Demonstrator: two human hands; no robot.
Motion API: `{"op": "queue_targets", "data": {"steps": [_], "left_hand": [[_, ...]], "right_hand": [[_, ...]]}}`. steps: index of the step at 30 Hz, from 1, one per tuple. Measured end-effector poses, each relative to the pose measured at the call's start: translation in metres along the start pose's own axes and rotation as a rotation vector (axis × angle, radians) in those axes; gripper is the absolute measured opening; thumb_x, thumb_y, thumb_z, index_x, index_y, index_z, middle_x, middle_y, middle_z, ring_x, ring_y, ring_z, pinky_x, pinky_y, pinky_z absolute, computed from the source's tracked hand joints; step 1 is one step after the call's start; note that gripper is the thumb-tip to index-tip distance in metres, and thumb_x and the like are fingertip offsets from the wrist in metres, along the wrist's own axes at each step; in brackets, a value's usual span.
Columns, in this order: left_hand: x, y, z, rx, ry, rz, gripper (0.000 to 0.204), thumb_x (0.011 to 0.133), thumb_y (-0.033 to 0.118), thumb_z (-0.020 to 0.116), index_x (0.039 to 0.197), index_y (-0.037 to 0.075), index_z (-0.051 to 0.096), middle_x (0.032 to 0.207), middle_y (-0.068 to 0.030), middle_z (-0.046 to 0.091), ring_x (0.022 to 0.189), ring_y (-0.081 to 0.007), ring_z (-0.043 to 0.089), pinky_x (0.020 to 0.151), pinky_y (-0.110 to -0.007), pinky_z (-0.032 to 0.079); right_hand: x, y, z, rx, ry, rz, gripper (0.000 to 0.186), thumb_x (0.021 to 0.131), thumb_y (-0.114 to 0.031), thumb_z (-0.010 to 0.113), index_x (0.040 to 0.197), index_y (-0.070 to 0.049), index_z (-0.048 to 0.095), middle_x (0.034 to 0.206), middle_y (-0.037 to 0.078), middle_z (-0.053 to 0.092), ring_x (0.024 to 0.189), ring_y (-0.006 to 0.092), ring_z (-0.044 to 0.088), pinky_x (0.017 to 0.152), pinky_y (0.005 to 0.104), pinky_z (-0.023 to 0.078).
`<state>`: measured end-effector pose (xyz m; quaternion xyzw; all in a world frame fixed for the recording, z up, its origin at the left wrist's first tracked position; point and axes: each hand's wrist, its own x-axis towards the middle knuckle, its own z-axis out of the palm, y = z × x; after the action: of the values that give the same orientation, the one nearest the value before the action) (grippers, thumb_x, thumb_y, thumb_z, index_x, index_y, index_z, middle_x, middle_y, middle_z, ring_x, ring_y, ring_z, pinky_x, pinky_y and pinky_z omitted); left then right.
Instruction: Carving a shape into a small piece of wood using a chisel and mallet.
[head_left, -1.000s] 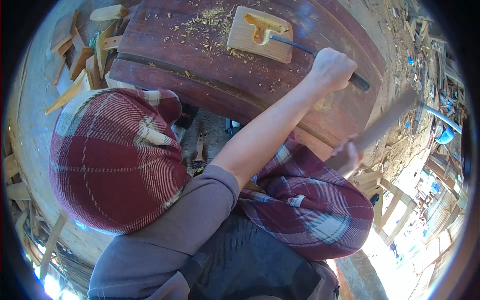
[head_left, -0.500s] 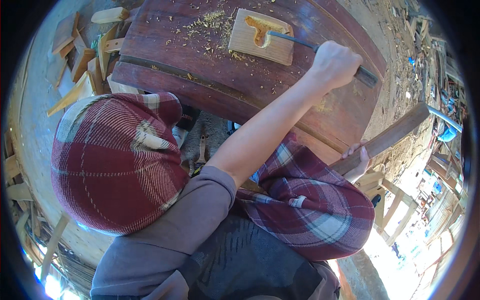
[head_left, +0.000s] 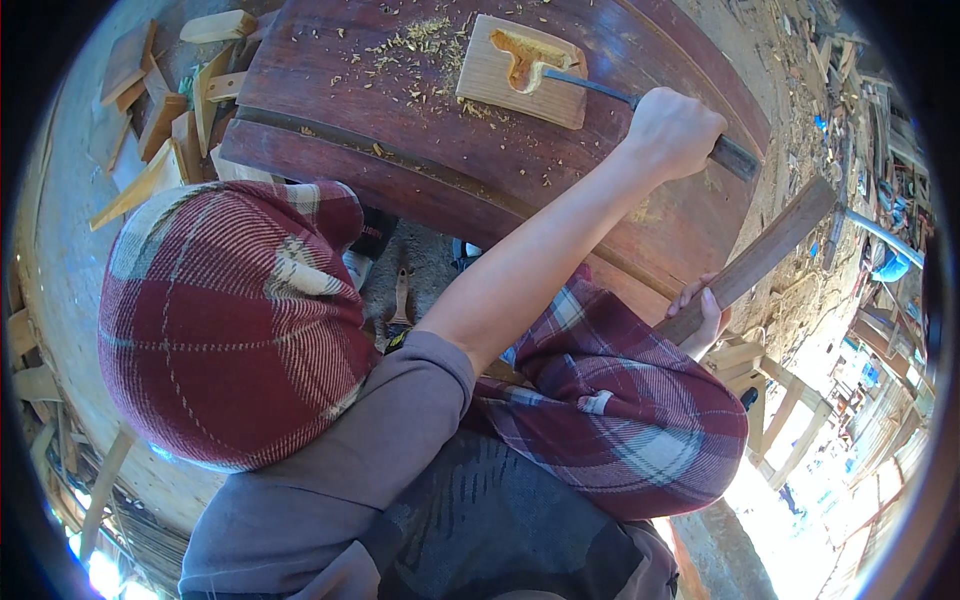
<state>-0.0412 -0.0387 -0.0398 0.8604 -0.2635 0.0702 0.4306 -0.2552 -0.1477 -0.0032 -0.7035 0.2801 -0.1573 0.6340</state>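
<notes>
A light wooden block (head_left: 480, 78) with a carved, stepped recess lies on a dark red-brown wooden surface. My left hand (head_left: 672, 135) is closed round the dark handle of a chisel (head_left: 592, 87). The chisel slants left across the block, its tip at the recess's right edge. Lower right, my right hand (head_left: 703, 315) grips a flat brown wooden bar (head_left: 770, 245) near its lower end; the bar points up and right, apart from the chisel handle. Part of the right hand is hidden behind the bar and my plaid-covered knee (head_left: 640, 420).
Wood shavings (head_left: 425, 48) are scattered left of the block. A heap of wood offcuts (head_left: 165, 125) lies at the far left. Below the worktop's near edge, a paintbrush (head_left: 402, 295) is on the ground between my knees. Wooden framing (head_left: 790, 410) stands at the right.
The wooden bar in my right hand has swung left, its far end now nearer the chisel handle. The chisel tip has shifted slightly right and down at the recess's edge.
</notes>
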Motion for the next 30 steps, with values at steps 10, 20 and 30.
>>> {"op": "queue_targets", "data": {"steps": [10, 20, 30], "left_hand": [[-0.006, -0.007, 0.017, 0.026, -0.031, 0.048, 0.008, 0.069, 0.022, 0.068, 0.075, 0.017, 0.069, 0.065, -0.0064, 0.066, 0.064, -0.0271, 0.066, 0.057, -0.04, 0.051], [-0.002, -0.015, 0.009, 0.041, 0.011, -0.013, 0.008, 0.069, 0.021, 0.067, 0.075, 0.018, 0.069, 0.067, -0.0065, 0.066, 0.065, -0.0267, 0.067, 0.059, -0.04, 0.051], [0.005, 0.005, -0.013, 0.021, -0.062, 0.045, 0.011, 0.069, 0.02, 0.066, 0.08, 0.018, 0.068, 0.071, -0.006, 0.068, 0.07, -0.0271, 0.067, 0.061, -0.04, 0.051]], "right_hand": [[-0.013, -0.014, 0.036, -0.168, 0.119, 0.118, 0.051, 0.077, -0.021, 0.062, 0.119, 0.004, 0.047, 0.074, 0.008, 0.051, 0.059, 0.015, 0.05, 0.049, 0.0268, 0.043], [0.01, 0.018, 0.009, -0.185, 0.012, 0.002, 0.036, 0.072, -0.021, 0.065, 0.098, 0.0, 0.052, 0.063, 0.004, 0.05, 0.047, 0.013, 0.046, 0.042, 0.0261, 0.039], [-0.003, -0.001, 0.012, -0.078, 0.03, -0.027, 0.034, 0.078, -0.02, 0.059, 0.103, 0.002, 0.05, 0.063, 0.008, 0.048, 0.05, 0.0156, 0.047, 0.046, 0.0275, 0.04]]}}
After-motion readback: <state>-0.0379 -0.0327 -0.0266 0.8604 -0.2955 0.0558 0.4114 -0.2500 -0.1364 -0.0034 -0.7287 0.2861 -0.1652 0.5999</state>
